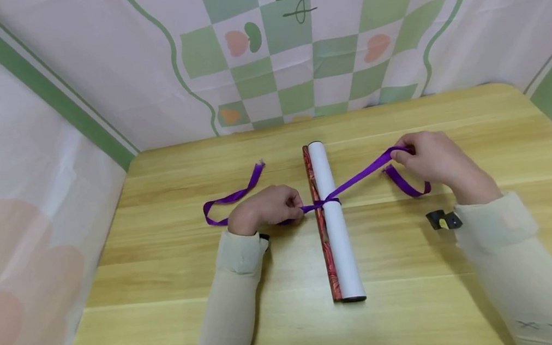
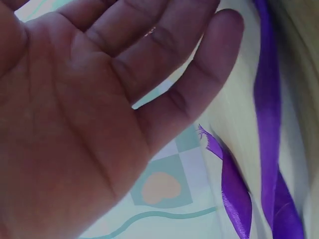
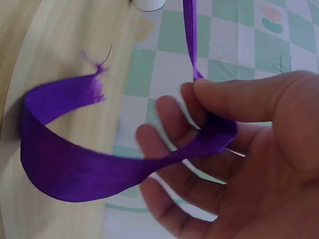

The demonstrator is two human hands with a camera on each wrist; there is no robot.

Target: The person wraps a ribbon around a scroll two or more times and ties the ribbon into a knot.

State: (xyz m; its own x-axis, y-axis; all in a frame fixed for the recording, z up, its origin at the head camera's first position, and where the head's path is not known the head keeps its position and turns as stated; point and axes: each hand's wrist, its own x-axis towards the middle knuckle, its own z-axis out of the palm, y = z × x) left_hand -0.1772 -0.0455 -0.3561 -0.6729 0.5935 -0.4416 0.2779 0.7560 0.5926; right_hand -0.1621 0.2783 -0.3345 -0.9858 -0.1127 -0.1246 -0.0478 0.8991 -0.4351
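A white roll [image 1: 336, 233] with a strip of red patterned edging [image 1: 325, 239] along its left side lies lengthwise on the table. Round its middle goes a purple ribbon [image 1: 362, 176], crossed over on top. My left hand [image 1: 271, 206] pinches one end of the ribbon close to the roll's left side; the tail curls behind it on the wood. Up and to the right, my right hand [image 1: 430, 159] pinches the other end between thumb and forefinger, and that stretch runs straight. Below this hand a frayed tail [image 3: 75, 169] loops down. In the left wrist view the left fingertips are cut off.
The wooden table [image 1: 166, 270] spreads around the roll. Behind it hangs a cloth [image 1: 290, 56] with green and white checks, meeting the table's back edge. Another cloth [image 1: 36, 188] hangs along the left side.
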